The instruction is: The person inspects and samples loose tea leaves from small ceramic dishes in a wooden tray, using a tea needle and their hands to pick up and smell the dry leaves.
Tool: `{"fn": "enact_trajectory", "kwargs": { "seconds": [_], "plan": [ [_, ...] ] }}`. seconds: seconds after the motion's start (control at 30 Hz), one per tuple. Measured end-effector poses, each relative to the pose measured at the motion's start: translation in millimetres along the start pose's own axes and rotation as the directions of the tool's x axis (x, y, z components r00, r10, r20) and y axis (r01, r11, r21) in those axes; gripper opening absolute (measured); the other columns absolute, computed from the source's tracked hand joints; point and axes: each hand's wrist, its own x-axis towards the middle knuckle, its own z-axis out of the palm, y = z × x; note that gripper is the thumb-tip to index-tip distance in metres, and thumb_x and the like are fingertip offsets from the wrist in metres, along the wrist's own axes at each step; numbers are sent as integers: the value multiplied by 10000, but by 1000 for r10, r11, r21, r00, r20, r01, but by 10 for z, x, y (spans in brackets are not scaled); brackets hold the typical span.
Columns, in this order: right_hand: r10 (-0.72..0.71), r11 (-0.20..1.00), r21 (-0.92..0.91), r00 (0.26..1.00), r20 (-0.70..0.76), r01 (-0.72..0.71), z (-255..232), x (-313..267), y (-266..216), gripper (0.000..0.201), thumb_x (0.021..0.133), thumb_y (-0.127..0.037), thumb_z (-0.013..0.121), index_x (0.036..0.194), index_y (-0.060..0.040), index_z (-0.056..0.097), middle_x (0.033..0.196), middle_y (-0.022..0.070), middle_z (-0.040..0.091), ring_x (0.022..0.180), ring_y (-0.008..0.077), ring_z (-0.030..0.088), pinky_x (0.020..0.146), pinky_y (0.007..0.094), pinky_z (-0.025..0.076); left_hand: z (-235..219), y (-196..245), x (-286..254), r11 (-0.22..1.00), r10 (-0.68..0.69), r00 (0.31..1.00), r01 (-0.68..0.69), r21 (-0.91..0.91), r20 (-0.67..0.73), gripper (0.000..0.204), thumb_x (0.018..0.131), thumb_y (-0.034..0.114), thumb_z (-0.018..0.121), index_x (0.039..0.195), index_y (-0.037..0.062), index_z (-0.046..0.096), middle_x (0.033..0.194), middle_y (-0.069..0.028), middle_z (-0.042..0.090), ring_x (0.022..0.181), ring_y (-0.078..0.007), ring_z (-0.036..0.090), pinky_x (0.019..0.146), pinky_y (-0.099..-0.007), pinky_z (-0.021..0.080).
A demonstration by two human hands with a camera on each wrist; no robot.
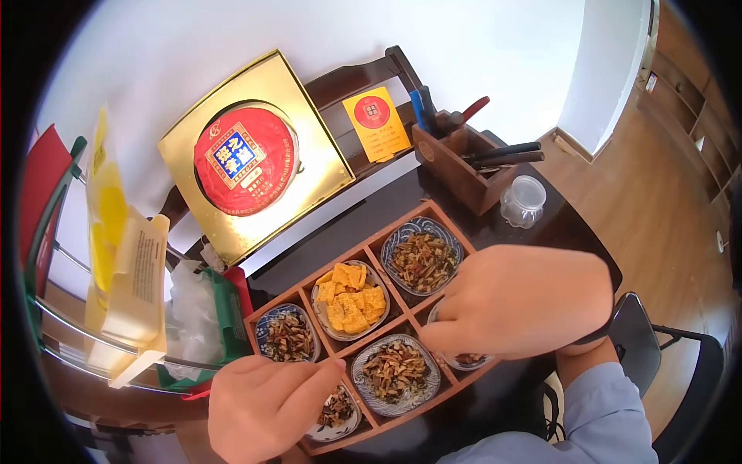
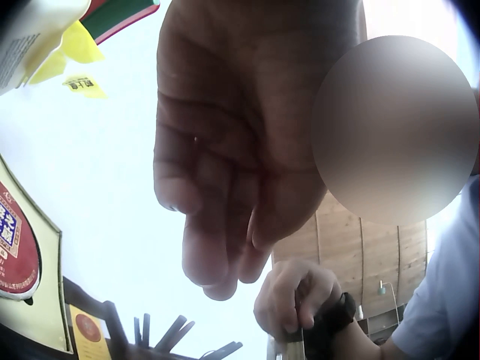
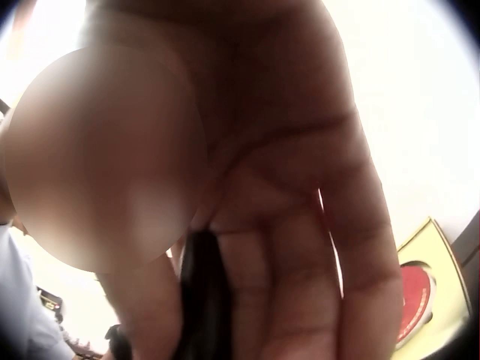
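Note:
My left hand [image 1: 274, 406] hangs over the bottom-left bowl of a wooden tray [image 1: 309, 294], its extended index finger reaching across the bowl. From the left wrist view, the left hand's fingers [image 2: 206, 255] are loosely bent, and nothing shows between them. My right hand [image 1: 518, 301] is above the tray's front right compartment and partly hides the bowl there. A dark elongated object [image 3: 206, 300] lies between the right thumb and fingers; I cannot tell its kind. Bowls [image 1: 394, 375] in the tray hold brown dried bits, and one holds yellow crisp squares [image 1: 352, 301].
Behind the tray stand a gold box with a red disc [image 1: 247, 158] and a yellow card [image 1: 377, 124]. A wooden holder with dark-handled tools [image 1: 464, 162] and a clear plastic jar [image 1: 523, 201] are at the back right. A wire rack [image 1: 85, 332] with packets stands left.

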Motion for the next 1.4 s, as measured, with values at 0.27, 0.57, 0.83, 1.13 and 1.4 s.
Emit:
{"fn": "enact_trajectory", "kwargs": {
  "seconds": [0.27, 0.57, 0.83, 1.13, 1.4],
  "plan": [
    [17, 999, -52, 1000, 10, -17, 19, -19, 9, 214, 681, -63, 635, 876, -28, 554, 666, 121, 593, 687, 301, 627, 585, 370, 494, -52, 1, -63, 996, -75, 997, 74, 49, 25, 288, 539, 51, 643, 825, 51, 673, 567, -31, 560, 432, -198, 504, 403, -308, 331],
    [86, 996, -22, 996, -25, -87, -122, -106, 98, 146, 755, -108, 614, 887, -50, 587, 625, 121, 589, 640, 296, 626, 558, 368, 482, -278, 10, -56, 996, -73, 991, 77, -33, 115, 292, 649, 31, 657, 941, 24, 661, 642, -92, 523, 512, -261, 508, 457, -347, 361],
    [86, 995, -50, 996, -39, -88, -45, -60, 111, 174, 744, -155, 639, 868, -43, 591, 616, 119, 584, 639, 298, 621, 546, 376, 470, -134, -26, -143, 992, -73, 997, 73, 102, -4, 282, 533, 56, 627, 813, 49, 666, 546, -24, 510, 432, -198, 481, 411, -312, 318],
    [104, 992, -82, 991, 81, -97, -42, -77, 106, 190, 718, -121, 635, 893, -53, 603, 643, 103, 601, 652, 290, 626, 557, 368, 477, -225, 1, -64, 997, -68, 996, 65, 48, 64, 294, 580, 46, 635, 873, 30, 659, 605, -63, 520, 471, -237, 491, 434, -330, 343],
    [77, 991, -104, 995, -71, -84, 111, -34, 81, 121, 717, -185, 621, 710, -121, 518, 604, 9, 547, 635, 216, 592, 525, 342, 454, -252, 8, -42, 997, -68, 992, 70, -14, 109, 270, 659, 63, 663, 927, 25, 655, 651, -99, 521, 513, -270, 506, 461, -346, 373]
  ]
}}
